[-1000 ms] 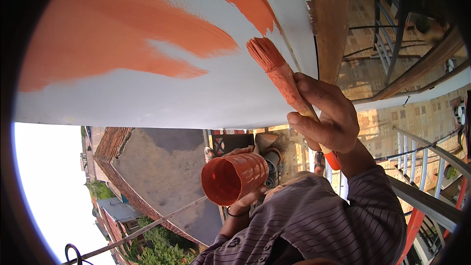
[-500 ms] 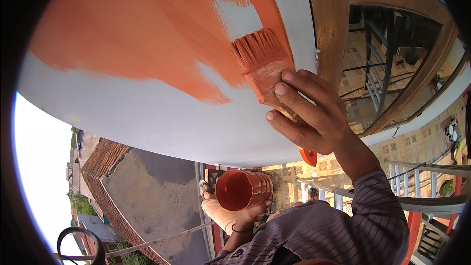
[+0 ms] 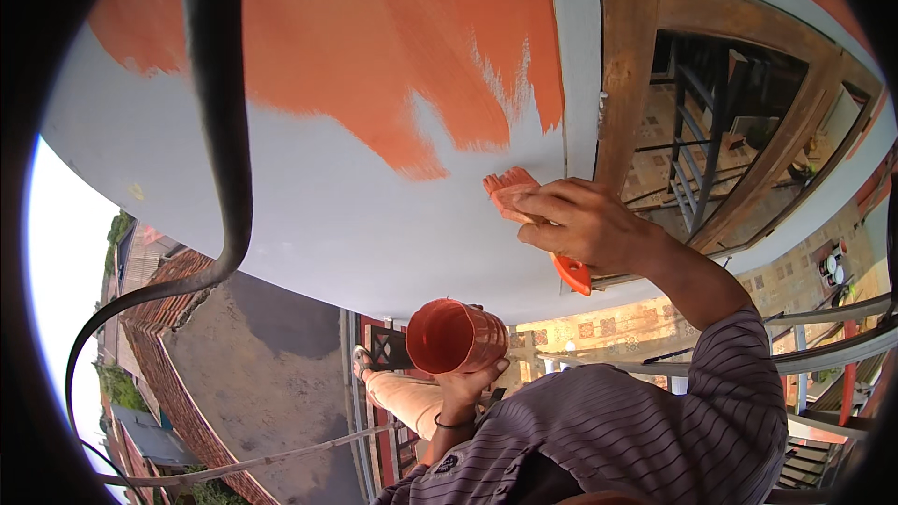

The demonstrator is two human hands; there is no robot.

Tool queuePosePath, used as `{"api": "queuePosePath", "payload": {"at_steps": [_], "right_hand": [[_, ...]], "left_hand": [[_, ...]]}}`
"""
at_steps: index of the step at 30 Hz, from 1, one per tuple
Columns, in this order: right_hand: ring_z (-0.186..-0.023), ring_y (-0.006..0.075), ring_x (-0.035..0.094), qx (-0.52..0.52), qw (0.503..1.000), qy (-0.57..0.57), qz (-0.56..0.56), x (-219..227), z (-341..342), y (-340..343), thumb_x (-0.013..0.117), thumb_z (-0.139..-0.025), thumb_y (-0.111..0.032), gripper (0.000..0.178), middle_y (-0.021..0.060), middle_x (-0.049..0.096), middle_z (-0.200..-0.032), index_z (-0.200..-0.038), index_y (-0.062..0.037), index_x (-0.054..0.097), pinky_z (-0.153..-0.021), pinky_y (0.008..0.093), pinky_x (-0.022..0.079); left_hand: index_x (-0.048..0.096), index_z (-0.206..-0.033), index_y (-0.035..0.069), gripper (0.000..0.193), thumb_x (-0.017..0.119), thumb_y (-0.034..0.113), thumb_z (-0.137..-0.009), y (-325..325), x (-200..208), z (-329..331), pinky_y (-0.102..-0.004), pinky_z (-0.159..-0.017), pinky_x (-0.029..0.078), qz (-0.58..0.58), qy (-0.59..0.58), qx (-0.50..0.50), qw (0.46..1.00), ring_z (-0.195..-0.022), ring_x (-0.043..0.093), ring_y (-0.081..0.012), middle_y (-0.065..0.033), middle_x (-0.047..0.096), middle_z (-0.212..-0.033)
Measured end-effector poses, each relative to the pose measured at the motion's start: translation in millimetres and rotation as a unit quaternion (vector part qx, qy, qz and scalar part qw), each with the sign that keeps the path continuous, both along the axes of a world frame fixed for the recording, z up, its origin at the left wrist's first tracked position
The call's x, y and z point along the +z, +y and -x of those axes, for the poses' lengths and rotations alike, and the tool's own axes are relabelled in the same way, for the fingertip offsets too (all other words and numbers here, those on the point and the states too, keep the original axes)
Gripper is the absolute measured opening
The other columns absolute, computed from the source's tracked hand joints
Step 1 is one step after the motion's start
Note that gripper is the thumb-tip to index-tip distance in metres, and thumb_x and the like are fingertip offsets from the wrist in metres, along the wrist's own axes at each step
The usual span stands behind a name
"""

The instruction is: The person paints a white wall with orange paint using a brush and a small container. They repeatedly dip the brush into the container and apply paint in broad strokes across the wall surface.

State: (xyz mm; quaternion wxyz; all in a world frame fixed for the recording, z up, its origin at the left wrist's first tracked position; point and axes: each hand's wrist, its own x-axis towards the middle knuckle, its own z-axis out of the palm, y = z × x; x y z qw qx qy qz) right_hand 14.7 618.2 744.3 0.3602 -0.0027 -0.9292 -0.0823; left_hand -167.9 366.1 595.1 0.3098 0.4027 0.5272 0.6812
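Observation:
My right hand [image 3: 594, 224] is closed around a wide paintbrush [image 3: 513, 192] with an orange handle end. The paint-coated bristles point up and left, just below the ragged lower edge of the orange paint [image 3: 374, 37]. Whether they touch the pale wall [image 3: 327, 196] I cannot tell. Lower down, my left hand [image 3: 475, 382] supports an orange-stained paint bucket [image 3: 491, 337] from beneath and the side. The bucket's mouth faces me and its inside is coated orange; the paint level is hard to make out.
A pale strip [image 3: 577, 65] and a wooden window frame [image 3: 627, 47] border the paint on the right. A thick black cable [image 3: 220, 112] hangs across the left. Far below lie a tiled floor [image 3: 599, 323], railings and a roof [image 3: 271, 393].
My right hand has drawn the brush down, off the painted area. Orange now covers most of the pale gap beside the window strip. The black cable has swung across the left of the view.

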Motion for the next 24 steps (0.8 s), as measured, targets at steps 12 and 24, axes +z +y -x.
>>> {"api": "queuePosePath", "payload": {"at_steps": [12, 24], "right_hand": [[-0.088, 0.0248, 0.076, 0.081, 0.994, 0.067, -0.018, 202.2, -10.5, 64.3, 0.081, -0.089, 0.002, 0.014, 0.0130, 0.079, -0.103, -0.102, -0.0032, 0.079, -0.079, 0.0357, 0.063], [-0.092, 0.0144, 0.072, 0.077, 0.964, 0.010, -0.256, 122.1, 33.5, 14.7, 0.080, -0.082, -0.009, 0.014, 0.0002, 0.073, -0.098, -0.078, -0.0125, 0.067, -0.070, 0.0343, 0.060]], "left_hand": [[0.046, -0.154, 0.002, 0.106, 0.099, 0.017, -0.063, -1.9, -16.7, -7.8, -0.0469, -0.108, 0.056, -0.093, -0.018, 0.056, 0.994, -0.125, 0.067, -0.0305, -0.0148, 0.065, -0.137], [0.061, -0.141, -0.001, 0.090, 0.100, 0.011, -0.061, -8.7, -20.3, -6.6, -0.0410, -0.102, 0.057, -0.072, -0.047, 0.075, 0.993, -0.116, 0.070, -0.0240, -0.0099, 0.071, -0.128]]}}
